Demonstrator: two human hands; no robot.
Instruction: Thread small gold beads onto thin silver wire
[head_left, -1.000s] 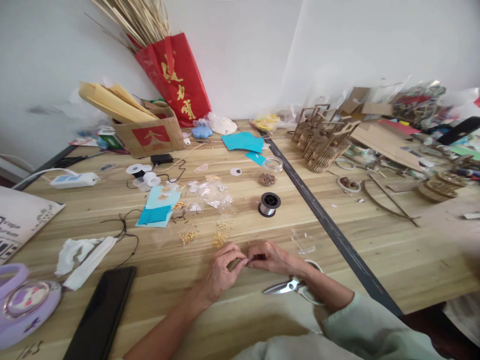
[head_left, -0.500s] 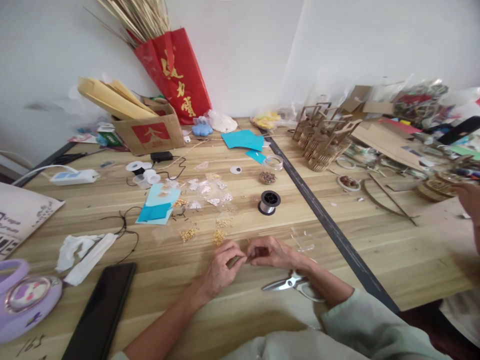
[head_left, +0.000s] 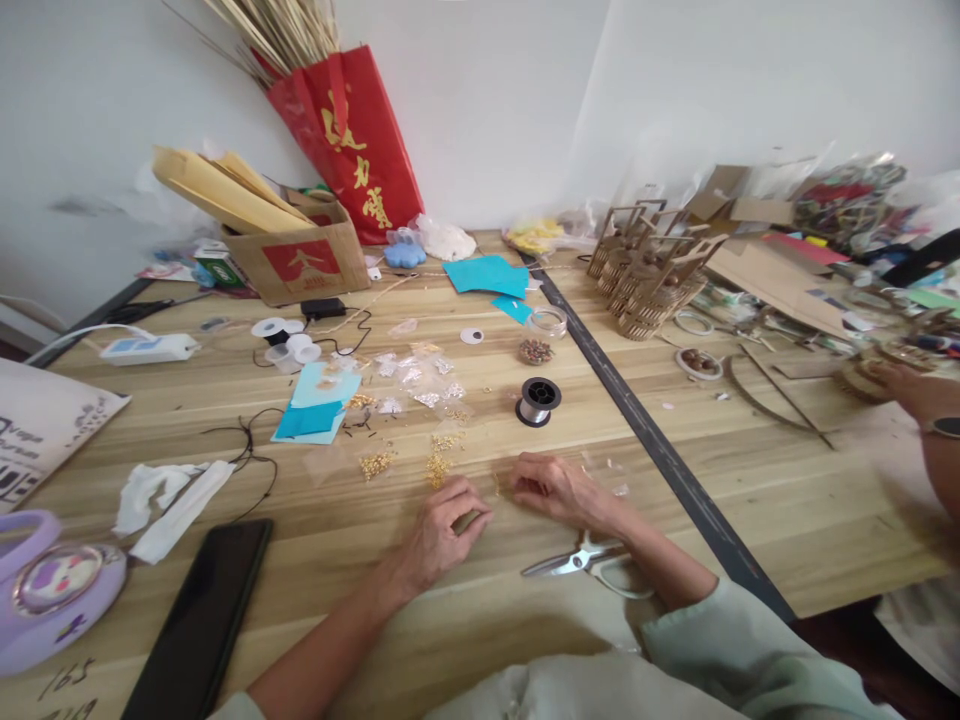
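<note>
Over the bare wood in front of me, my left hand (head_left: 448, 528) has thumb and forefinger pinched together. Whatever that pinch holds is too fine to make out. My right hand (head_left: 551, 488) sits a short gap away, fingers curled inward and their tips mostly hidden. Between the two hands shows a small gold strand (head_left: 496, 484); I cannot tell whether it hangs or lies. Just beyond my left hand are piles of tiny gold beads (head_left: 438, 470). A black spool of clear line (head_left: 538, 402) stands past my right hand. Scissors (head_left: 574, 558) lie beside my right forearm.
Small bags of silver pieces (head_left: 424, 380) and blue cards (head_left: 307, 420) lie farther back. A phone (head_left: 199, 620) is at left. Across the dark strip (head_left: 637, 410) are woven baskets (head_left: 645, 285) and another person's hand (head_left: 911, 390) on a woven piece.
My right hand has moved up and slightly right, away from my left hand, widening the gap. My left hand stays nearly still. The other person's arm reaches farther in.
</note>
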